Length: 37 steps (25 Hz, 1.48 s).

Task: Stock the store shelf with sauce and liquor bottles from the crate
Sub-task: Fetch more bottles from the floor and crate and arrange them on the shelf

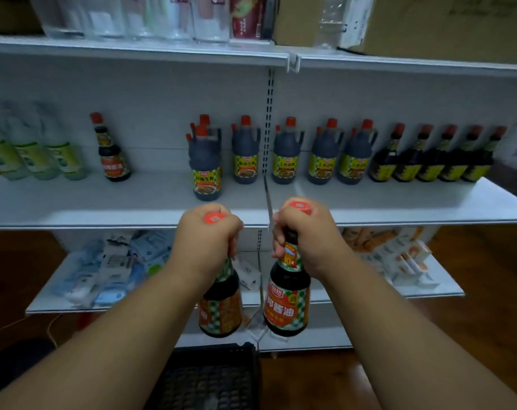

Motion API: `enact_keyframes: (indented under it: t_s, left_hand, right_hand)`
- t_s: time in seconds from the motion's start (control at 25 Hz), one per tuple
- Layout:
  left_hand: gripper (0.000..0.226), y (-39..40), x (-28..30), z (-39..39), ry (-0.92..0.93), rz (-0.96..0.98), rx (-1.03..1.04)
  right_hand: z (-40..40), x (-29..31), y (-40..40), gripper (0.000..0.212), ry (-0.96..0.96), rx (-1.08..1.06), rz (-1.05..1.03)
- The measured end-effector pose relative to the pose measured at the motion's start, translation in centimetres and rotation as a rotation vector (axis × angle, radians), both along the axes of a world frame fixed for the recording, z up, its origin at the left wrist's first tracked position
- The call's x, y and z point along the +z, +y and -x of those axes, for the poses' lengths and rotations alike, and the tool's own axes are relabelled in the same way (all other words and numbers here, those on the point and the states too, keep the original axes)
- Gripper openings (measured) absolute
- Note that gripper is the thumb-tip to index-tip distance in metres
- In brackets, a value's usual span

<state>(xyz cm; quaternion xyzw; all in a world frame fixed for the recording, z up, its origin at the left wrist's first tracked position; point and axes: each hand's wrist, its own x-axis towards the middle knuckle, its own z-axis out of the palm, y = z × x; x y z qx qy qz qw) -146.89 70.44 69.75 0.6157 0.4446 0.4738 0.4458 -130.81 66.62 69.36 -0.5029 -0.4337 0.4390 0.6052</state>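
Left grip (207,229) clenches left sauce bottle (220,303) by neck | right grip (303,232) likewise on right sauce bottle (287,303) | both hang above crate (210,377), below middle shelf (133,202) | likely glass, heavy, slick; support base when setting down

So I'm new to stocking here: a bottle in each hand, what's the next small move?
Probably lift both and set them beside the lone matching bottle on the middle shelf. Left hand and right hand grip the necks of identical soy sauce bottles, and bare shelf lies beside it.
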Motion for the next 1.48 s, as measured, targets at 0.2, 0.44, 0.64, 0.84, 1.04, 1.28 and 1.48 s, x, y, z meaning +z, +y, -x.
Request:
enact_keyframes:
  t_s: [0.2, 0.44, 0.64, 0.84, 1.04, 1.28, 1.48]
  left_hand:
    - [0.022, 6.4, 0.8, 2.4, 0.001, 0.054, 0.163]
    - [0.021, 12.1, 1.1, 4.8, 0.01, 0.025, 0.4]
    - [0.033, 17.0, 1.0, 7.9, 0.045, 0.021, 0.571]
    - [0.036, 21.3, 0.6, 11.8, 0.17, 0.001, 0.655]
    - [0.027, 25.2, -0.2, 13.9, 0.196, 0.03, 0.582]
    - [0.021, 30.7, -1.2, 14.8, 0.263, 0.014, 0.456]
    - [0.022, 34.8, -2.6, 14.7, 0.252, -0.065, 0.412]
  right_hand:
    - [2.0, -0.2, 7.3, 0.017, -0.049, 0.08, 0.018]
    - [5.6, -0.2, 16.8, 0.015, -0.116, 0.172, -0.043]
    - [9.3, -1.1, 22.8, 0.029, -0.131, 0.125, -0.081]
    - [13.2, -0.5, 26.7, 0.022, -0.182, 0.061, -0.077]
    - [16.4, -0.8, 30.4, 0.018, -0.246, -0.012, -0.034]
    - [18.0, -2.1, 34.9, 0.015, -0.338, -0.095, 0.017]
    - [17.7, -2.5, 38.1, 0.016, -0.368, -0.089, 0.036]
